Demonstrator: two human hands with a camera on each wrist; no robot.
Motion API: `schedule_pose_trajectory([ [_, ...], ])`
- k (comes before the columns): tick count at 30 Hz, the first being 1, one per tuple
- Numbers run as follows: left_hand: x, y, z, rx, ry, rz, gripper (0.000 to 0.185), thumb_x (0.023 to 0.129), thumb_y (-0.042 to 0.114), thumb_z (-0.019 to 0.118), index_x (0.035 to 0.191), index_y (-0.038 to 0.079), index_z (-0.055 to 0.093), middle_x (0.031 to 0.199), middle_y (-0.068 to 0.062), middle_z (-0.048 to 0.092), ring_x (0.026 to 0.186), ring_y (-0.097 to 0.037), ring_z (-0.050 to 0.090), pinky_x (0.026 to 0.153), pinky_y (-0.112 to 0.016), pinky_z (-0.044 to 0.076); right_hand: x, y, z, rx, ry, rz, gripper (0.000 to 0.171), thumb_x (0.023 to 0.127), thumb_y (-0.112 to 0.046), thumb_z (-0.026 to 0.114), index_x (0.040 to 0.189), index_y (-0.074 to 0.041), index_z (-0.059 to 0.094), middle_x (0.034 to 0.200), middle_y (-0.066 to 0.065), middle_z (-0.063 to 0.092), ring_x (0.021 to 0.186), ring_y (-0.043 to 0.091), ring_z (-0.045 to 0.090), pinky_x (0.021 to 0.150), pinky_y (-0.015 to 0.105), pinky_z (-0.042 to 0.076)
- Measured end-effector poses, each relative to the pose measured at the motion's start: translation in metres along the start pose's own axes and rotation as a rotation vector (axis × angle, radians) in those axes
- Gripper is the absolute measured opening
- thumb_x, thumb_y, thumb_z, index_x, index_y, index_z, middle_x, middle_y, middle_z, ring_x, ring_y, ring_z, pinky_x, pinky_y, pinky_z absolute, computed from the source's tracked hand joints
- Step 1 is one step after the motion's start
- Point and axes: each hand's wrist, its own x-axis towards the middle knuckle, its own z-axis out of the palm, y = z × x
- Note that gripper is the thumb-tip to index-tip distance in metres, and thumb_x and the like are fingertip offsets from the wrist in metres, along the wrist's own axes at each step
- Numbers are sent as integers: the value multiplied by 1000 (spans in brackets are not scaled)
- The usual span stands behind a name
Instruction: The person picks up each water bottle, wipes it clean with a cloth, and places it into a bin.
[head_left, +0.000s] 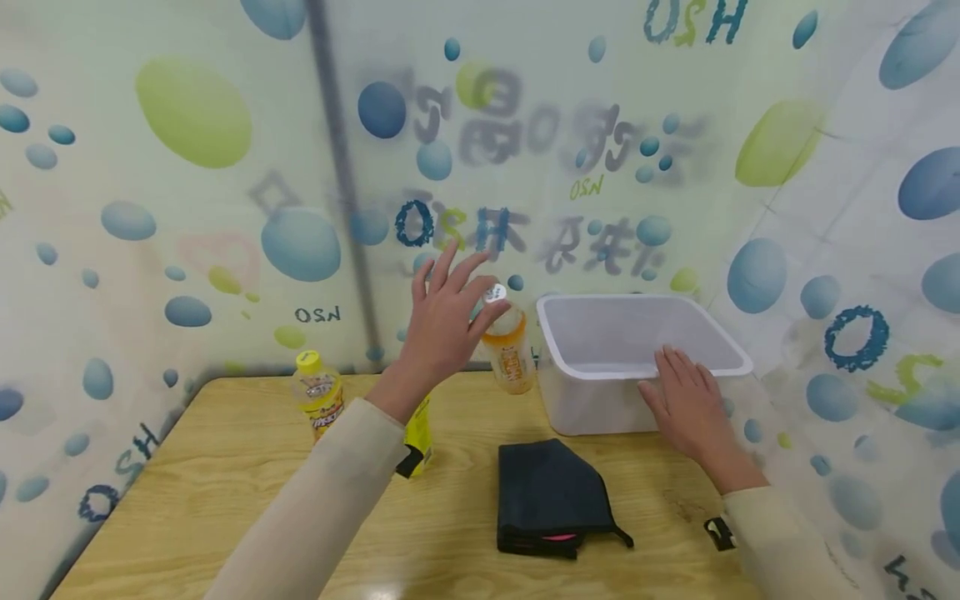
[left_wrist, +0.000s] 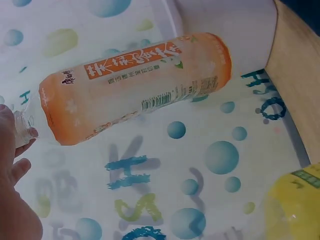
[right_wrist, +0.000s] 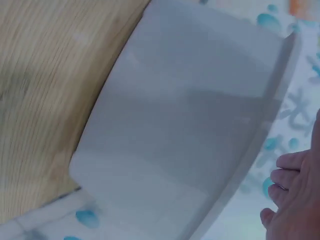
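Lying nearest on the pale wood-grain table [head_left: 225, 500] is a folded black fabric pouch [head_left: 551, 498] with a thin pink edge showing at its near side. To its right, the person's right hand [head_left: 686, 404] rests flat, fingers straight and close together, over the near rim of a white rectangular plastic bin [head_left: 600, 400] at the table's far right; the right wrist view shows the fingertips [right_wrist: 285, 182] against the rim above the bin's smooth grey-white wall. To the left, a clear bottle with a yellow cap and yellow label [head_left: 318, 398] stands upright near the far left edge, its print too small to read, and a second yellow item [head_left: 418, 429] sits partly hidden behind the left sleeve. Farther back, the left hand [head_left: 442, 321] is raised with fingers spread wide, its fingertips touching the white cap end of an orange-labelled plastic drink bottle [head_left: 508, 350], which stands tilted on the table just left of the bin. The left wrist view shows this bottle's label [left_wrist: 135, 92] bearing white Chinese characters, a barcode and small print I cannot make out. Behind everything hangs a white curtain [head_left: 187, 208] printed with blue and green bubbles and mirrored lettering that appears to spell "H2O".
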Motion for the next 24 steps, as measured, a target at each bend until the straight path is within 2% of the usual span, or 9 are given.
schedule_pose_trajectory([
  [6, 21, 11, -3, -22, 70, -7, 37, 98, 45, 52, 123, 20, 63, 154, -1, 40, 153, -26, 10, 120, -54, 11, 10, 17, 2, -49, -98, 68, 74, 105, -48, 28, 151, 10, 19, 157, 31, 19, 147, 47, 14, 117, 63, 7],
  [10, 30, 18, 5, -71, 107, -10, 37, 98, 44, 53, 124, 20, 62, 154, -1, 40, 153, -26, 10, 120, -54, 12, 13, 20, 5, -28, -151, 103, 79, 104, -52, 23, 151, 11, 15, 158, 32, 14, 147, 48, 11, 117, 63, 3],
  [15, 37, 28, 20, -121, 126, -21, 34, 97, 43, 55, 122, 22, 62, 154, 0, 40, 153, -27, 11, 119, -54, 13, 16, 19, 7, -22, -174, 127, 80, 104, -53, 22, 150, 12, 16, 157, 33, 15, 146, 49, 13, 117, 63, 5],
  [19, 42, 38, 33, -141, 108, -23, 36, 97, 44, 54, 125, 23, 61, 154, 1, 40, 153, -26, 12, 119, -53, 14, 18, 18, 7, -51, -178, 131, 79, 104, -52, 25, 149, 13, 18, 157, 33, 17, 146, 48, 16, 117, 64, 5],
  [24, 44, 52, 53, -142, 29, -36, 39, 98, 46, 50, 129, 24, 58, 154, 2, 39, 153, -24, 11, 120, -51, 15, 18, 18, 9, -85, -171, 139, 77, 105, -49, 28, 149, 14, 19, 156, 33, 19, 145, 49, 18, 117, 64, 6],
])
